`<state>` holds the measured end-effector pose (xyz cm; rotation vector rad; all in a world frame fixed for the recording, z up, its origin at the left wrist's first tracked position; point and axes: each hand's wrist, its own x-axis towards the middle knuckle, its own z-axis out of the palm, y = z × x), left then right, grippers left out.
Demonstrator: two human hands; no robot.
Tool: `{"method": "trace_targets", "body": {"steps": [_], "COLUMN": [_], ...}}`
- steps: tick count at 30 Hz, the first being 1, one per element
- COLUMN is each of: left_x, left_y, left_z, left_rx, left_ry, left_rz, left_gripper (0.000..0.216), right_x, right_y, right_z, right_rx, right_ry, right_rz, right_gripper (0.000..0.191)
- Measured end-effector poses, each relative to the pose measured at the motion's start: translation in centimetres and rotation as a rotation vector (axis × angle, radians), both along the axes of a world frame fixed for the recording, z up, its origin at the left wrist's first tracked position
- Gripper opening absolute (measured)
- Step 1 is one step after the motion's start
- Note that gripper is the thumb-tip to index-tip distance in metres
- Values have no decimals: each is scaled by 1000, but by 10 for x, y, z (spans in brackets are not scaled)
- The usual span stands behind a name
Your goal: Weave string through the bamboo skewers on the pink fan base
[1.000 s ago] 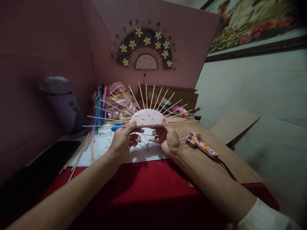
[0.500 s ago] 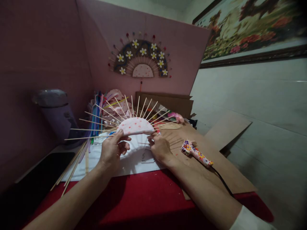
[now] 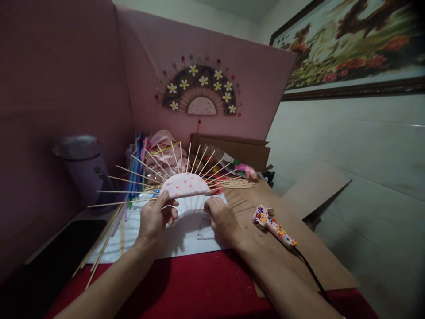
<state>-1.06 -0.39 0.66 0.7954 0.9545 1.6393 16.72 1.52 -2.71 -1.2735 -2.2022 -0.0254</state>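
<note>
A half-round piece covered in white cloth with pink-red dots is held up above the table. Thin wooden sticks fan out from its curved edge. My left hand pinches its lower left corner between thumb and fingers. Just below its lower right corner is my right hand, fingers bent and pressed together; anything inside them is hidden. Under both hands lies white paper. To the right, a flower-patterned glue gun rests on brown cardboard, its black cord running toward the front.
A finished fan with white flowers hangs on the pink board. Loose sticks lie at left, and more sit behind at right. A lilac bottle, colourful pipe cleaners and crumpled pink cloth stand around the back.
The whole view has shifted, so things appear lower. My right hand has drawn slightly away from the dotted piece's lower edge. My left hand keeps its grip.
</note>
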Motion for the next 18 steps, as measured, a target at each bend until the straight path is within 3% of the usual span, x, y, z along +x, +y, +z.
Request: {"method": "trace_targets", "body": {"steps": [3, 5, 9, 13, 18], "left_x": [-2, -3, -1, 3, 5], "left_y": [0, 0, 0, -1, 1], "left_z": [0, -1, -6, -10, -13], "left_rx": [-11, -34, -114, -203, -263], "left_ry": [-12, -9, 31, 57, 75], "left_rz": [20, 13, -36, -92, -139], "left_gripper": [30, 30, 30, 29, 29], "right_x": [2, 2, 0, 0, 3], "right_y": [-7, -11, -10, -4, -2], "right_z": [5, 9, 16, 17, 18], "right_rx": [103, 87, -212, -420, -525], "right_ry": [314, 639, 1153, 1329, 1469], "right_rz": [183, 193, 193, 247, 223], "right_gripper": [15, 10, 13, 27, 32]}}
